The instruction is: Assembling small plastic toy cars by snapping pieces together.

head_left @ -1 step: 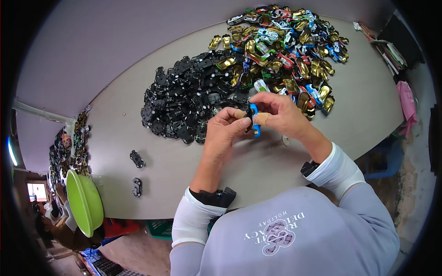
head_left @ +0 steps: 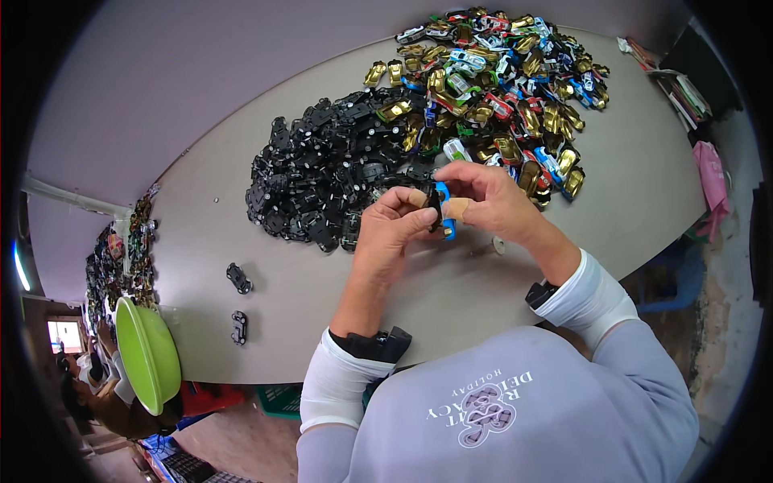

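Both my hands meet over the table, in front of the piles. A blue toy car body (head_left: 448, 222) is pinched between the thumb and fingers of my right hand (head_left: 501, 203). Against its left side, my left hand (head_left: 392, 228) grips a black toy car chassis (head_left: 433, 211), partly covered by the fingers. The two parts touch; whether they are joined I cannot tell. Tan tape wraps a finger on each hand. Just beyond my left hand lies a large heap of black chassis (head_left: 318, 165). Past my right hand spreads a heap of gold and coloured car bodies (head_left: 499, 97).
Two black chassis (head_left: 239, 278) lie apart on the grey table (head_left: 282, 354) at the left. A lime green basin (head_left: 165, 354) stands at the table's left edge, near another person (head_left: 105, 398). At the far right hangs a pink cloth or bag (head_left: 712, 181).
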The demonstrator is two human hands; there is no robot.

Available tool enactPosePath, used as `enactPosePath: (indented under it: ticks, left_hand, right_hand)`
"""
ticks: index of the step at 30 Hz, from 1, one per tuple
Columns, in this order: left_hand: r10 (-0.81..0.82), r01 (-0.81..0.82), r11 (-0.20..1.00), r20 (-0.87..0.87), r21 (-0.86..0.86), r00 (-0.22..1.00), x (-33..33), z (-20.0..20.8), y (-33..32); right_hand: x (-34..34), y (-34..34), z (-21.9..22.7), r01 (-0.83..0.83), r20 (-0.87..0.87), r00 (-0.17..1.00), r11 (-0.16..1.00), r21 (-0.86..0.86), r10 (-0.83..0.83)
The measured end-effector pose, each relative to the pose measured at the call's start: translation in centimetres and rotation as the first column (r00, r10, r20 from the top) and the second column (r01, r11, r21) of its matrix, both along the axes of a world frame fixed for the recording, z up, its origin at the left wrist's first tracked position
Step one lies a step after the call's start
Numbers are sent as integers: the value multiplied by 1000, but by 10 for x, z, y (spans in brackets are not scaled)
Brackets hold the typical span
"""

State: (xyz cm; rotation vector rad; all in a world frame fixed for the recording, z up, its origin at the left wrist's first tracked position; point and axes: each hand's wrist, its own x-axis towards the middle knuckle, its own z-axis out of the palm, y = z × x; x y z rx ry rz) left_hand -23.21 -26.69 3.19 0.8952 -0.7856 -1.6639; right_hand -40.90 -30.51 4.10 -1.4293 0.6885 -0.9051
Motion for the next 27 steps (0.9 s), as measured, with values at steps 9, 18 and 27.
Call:
enactPosePath:
  ticks: [9, 18, 27]
  left_hand:
    - [-117, 110, 993, -293, -39, 949, 9, 5, -5]
    - [-107, 83, 992, -276, -96, 955, 5, 7, -3]
    - [-46, 33, 998, -236, -62, 971, 1, 9, 0]
  right_hand:
    - [-14, -1, 30, 20, 27, 999, 992, 122, -24]
    - [-8, 13, 37, 114, -14, 993, 991, -71, -115]
    - [-4, 10, 28, 124, -86, 981, 898, -423, -176]
